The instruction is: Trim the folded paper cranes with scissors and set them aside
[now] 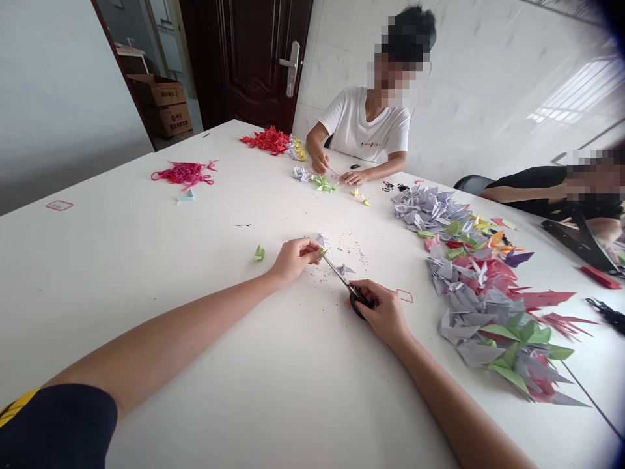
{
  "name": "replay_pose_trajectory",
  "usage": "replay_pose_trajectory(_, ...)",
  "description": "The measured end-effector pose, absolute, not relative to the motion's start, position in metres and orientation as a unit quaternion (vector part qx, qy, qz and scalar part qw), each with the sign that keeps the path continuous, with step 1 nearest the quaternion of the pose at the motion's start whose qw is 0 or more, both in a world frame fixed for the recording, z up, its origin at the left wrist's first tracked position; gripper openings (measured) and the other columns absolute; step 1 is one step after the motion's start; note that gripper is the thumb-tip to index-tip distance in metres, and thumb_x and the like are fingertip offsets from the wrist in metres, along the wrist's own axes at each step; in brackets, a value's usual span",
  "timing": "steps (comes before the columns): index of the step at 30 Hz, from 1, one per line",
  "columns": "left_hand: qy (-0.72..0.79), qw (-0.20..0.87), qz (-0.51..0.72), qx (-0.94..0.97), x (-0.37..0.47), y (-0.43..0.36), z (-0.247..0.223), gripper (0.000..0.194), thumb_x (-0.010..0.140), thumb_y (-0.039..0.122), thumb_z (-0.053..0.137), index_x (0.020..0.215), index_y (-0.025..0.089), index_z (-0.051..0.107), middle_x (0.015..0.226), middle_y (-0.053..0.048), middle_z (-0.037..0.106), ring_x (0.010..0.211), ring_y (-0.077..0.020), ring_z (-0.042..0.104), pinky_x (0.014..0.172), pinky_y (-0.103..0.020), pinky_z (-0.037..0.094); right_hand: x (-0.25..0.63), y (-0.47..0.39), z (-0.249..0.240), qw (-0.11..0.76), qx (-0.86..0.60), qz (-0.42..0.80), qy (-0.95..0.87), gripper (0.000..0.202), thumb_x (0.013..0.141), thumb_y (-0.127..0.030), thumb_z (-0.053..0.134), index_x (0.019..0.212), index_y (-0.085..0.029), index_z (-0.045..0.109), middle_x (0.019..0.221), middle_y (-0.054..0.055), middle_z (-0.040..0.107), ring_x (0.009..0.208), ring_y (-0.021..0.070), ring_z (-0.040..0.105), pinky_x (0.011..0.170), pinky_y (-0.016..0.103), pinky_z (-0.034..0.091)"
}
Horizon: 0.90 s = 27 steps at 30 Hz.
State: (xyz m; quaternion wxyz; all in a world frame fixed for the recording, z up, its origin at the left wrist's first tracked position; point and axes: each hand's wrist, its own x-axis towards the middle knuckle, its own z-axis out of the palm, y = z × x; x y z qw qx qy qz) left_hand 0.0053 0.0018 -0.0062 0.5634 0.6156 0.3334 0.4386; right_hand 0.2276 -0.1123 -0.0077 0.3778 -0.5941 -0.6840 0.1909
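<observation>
My left hand (297, 259) pinches a small green folded paper piece (323, 252), which looks like an origami crane. In my right hand (383, 307) is a pair of scissors (343, 278) with black handles. The tips of its blades reach the green paper; whether they touch it I cannot tell. A pale grey-white paper crane (346, 269) lies just beyond the scissors, and a whitish one (322, 240) sits behind my left fingers. To the left of that hand stands another green crane (259, 253). Tiny paper scraps (319, 277) are scattered under the blades.
A large heap of grey, red and green paper cranes (469, 293) covers the table's right side. Pink cord (184, 173) lies at left, red cranes (267, 140) at the back. A person (374, 127) works across the white table (195, 378); another sits at right, near a black tool (581, 244).
</observation>
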Motion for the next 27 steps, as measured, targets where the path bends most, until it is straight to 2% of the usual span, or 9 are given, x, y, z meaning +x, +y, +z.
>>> replay_pose_trajectory(6,0.329,0.586,0.460,0.580,0.0058,0.0031,-0.0053,0.041,0.069,0.050,0.081,0.081,0.013,0.067,0.084,-0.007,0.069,0.077,-0.0172,0.066,0.081,-0.037,0.056,0.2276,-0.1127,-0.0064,0.373,-0.594,0.188,-0.687,0.026,0.077,-0.033,0.067,0.098,-0.019,0.073,0.066,-0.002,0.051,0.058,0.0128,0.040,0.054,0.026,0.038)
replay_pose_trajectory(13,0.346,0.588,0.450,0.577,0.0055,0.0027,-0.0039,0.036,0.070,0.045,0.081,0.082,0.013,0.067,0.084,-0.007,0.069,0.075,-0.0168,0.066,0.079,-0.037,0.055,0.2281,-0.1130,-0.0069,0.381,-0.594,0.204,-0.678,0.026,0.077,-0.033,0.067,0.098,-0.020,0.073,0.065,-0.002,0.051,0.058,0.0131,0.041,0.055,0.027,0.038)
replay_pose_trajectory(27,0.338,0.570,0.444,0.603,0.0046,0.0036,-0.0074,0.040,0.073,0.049,0.077,0.087,0.013,0.068,0.086,-0.008,0.069,0.077,-0.0165,0.065,0.078,-0.034,0.052,0.2285,-0.1132,-0.0082,0.378,-0.592,0.182,-0.688,0.025,0.078,-0.031,0.065,0.099,-0.020,0.072,0.065,-0.002,0.051,0.058,0.0130,0.040,0.055,0.026,0.038)
